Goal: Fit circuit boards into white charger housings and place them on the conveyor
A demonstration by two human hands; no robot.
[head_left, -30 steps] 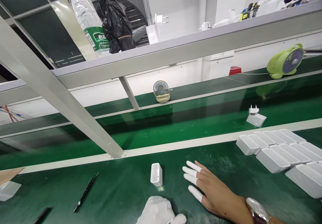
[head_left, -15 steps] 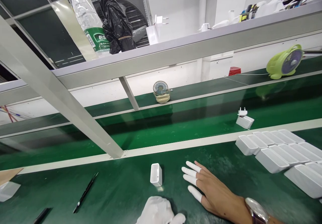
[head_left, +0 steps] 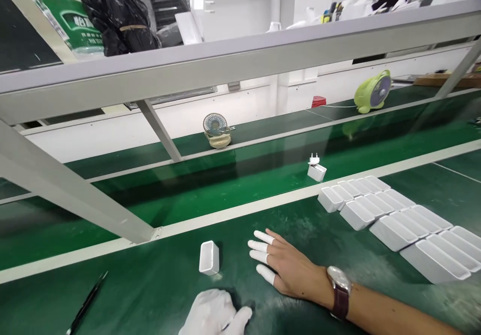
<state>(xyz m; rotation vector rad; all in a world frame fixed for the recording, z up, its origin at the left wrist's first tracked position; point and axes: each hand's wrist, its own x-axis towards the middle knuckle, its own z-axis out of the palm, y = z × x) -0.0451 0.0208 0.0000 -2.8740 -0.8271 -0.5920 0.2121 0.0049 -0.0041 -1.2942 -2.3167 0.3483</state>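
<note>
My right hand (head_left: pixel 289 270) lies flat and open on the green mat, white cots on three fingertips and a watch on the wrist. A small white plastic shell (head_left: pixel 209 257) stands upright just left of those fingertips, untouched. My left hand (head_left: pixel 212 315), in a white glove, rests at the bottom edge below the shell. Its fingers are curled under and its thumb sticks out to the right. Whatever it may hold is hidden.
Rows of white shells (head_left: pixel 391 219) lie on the mat to the right. A white plug charger (head_left: pixel 316 170) rides the green conveyor belt (head_left: pixel 225 179) beyond. A black pen (head_left: pixel 87 302) lies at left. Two small fans (head_left: pixel 216 130) (head_left: pixel 373 92) stand behind. A grey frame beam (head_left: pixel 75 194) slants overhead.
The white charger has travelled left along the belt. My head has turned, shifting the whole view left. Both hands have stayed in place on the mat.
</note>
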